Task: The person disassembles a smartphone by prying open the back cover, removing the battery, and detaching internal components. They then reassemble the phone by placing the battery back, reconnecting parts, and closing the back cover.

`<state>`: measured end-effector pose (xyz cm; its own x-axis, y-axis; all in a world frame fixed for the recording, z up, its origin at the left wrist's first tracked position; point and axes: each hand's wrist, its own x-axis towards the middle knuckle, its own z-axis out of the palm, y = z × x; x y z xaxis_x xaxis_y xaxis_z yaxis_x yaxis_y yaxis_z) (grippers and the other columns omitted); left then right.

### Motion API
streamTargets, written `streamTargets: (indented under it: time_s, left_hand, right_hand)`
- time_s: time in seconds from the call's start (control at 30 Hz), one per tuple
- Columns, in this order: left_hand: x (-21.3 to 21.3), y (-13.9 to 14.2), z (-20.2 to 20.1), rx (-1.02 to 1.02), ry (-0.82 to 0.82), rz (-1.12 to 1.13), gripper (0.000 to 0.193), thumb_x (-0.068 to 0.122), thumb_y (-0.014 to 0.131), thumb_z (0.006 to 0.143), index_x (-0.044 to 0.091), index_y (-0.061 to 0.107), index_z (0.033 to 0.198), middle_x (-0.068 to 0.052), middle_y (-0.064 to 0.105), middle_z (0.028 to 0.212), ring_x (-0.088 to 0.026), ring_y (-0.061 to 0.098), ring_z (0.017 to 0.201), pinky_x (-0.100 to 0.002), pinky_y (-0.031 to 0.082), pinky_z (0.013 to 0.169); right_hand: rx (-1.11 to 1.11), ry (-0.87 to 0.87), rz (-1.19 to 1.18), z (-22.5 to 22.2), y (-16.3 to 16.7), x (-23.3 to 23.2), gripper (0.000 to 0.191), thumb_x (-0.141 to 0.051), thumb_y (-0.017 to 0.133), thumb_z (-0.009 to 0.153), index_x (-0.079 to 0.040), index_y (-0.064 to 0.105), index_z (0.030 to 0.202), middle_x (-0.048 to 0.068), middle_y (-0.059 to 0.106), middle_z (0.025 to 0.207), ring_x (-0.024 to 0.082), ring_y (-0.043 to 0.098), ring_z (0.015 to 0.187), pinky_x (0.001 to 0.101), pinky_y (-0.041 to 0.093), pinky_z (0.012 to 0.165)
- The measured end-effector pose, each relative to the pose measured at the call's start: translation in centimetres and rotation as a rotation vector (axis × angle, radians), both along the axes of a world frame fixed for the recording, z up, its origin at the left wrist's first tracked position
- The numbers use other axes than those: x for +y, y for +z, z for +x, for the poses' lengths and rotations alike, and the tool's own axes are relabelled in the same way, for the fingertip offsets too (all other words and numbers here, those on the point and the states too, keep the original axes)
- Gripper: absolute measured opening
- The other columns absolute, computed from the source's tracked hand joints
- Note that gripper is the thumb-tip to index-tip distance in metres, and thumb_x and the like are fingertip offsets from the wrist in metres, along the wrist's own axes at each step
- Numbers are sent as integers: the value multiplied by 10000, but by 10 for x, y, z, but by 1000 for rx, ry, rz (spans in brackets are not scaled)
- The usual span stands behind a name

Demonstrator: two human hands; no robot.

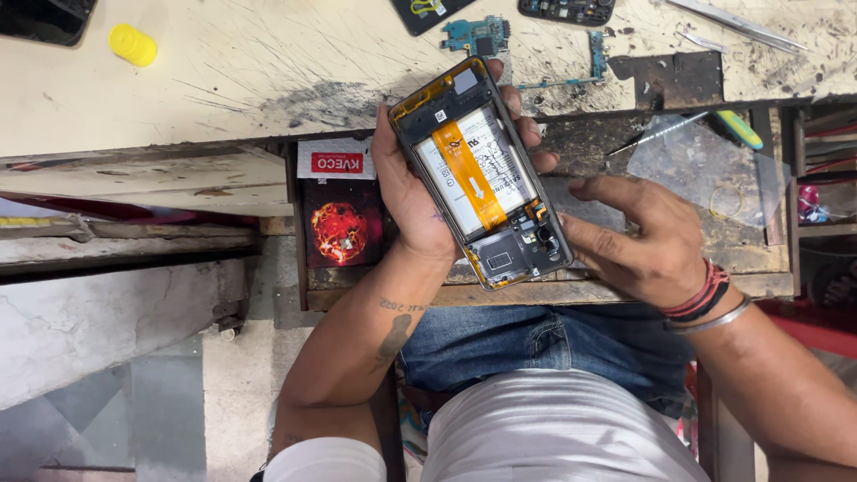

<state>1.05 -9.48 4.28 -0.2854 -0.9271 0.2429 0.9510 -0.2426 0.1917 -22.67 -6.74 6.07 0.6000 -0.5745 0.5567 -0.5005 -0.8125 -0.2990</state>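
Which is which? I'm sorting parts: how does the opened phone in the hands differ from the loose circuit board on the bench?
The opened phone is large, dark-framed and held in the left hand; the circuit board is small, blue-green and lies bare on the workbench. The phone shows a battery with an orange ribbon; the board shows none. Both are exposed electronics.

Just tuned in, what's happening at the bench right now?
A person holds an opened phone, back cover off, in the left hand, above the edge of a scratched workbench. Its battery and orange ribbon cable are exposed. The right hand touches the phone's lower end with its fingers. A small circuit board, a yellow cap and a screwdriver lie nearby.
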Motion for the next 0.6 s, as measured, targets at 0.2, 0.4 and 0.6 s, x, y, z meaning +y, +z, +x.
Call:
streamTargets:
  time_s: [0.2, 0.4, 0.6]
  left_hand:
    - [0, 1, -2, 3, -12, 15, 917, 746, 293, 1074, -40, 387, 1537, -180, 600, 1229, -319, 636, 1125, -520, 552, 1006]
    - [0, 0, -4, -2, -15, 17, 904, 731, 280, 1080, -47, 402, 1524, -188, 603, 1228, -324, 645, 1112, -524, 553, 998]
    - [-1, -2, -4, 6, -40, 24, 902, 734, 262, 1074, -46, 410, 1503, -199, 604, 1246, -331, 651, 1107, -531, 555, 993]
  right_hand:
    - [69, 90, -26, -1, 12, -11, 492, -144, 846, 743, -188, 734, 1220, 130, 680, 1180, 310, 701, 1005, 410, 563, 772]
    - [78, 146, -75, -1, 18, -18, 421, -160, 811, 740, -162, 762, 1159, 135, 686, 1151, 298, 695, 938, 401, 560, 737]
    - [66, 191, -188, 1, 17, -22, 320, -137, 759, 786, -137, 779, 1105, 131, 692, 1124, 292, 698, 907, 396, 580, 756]
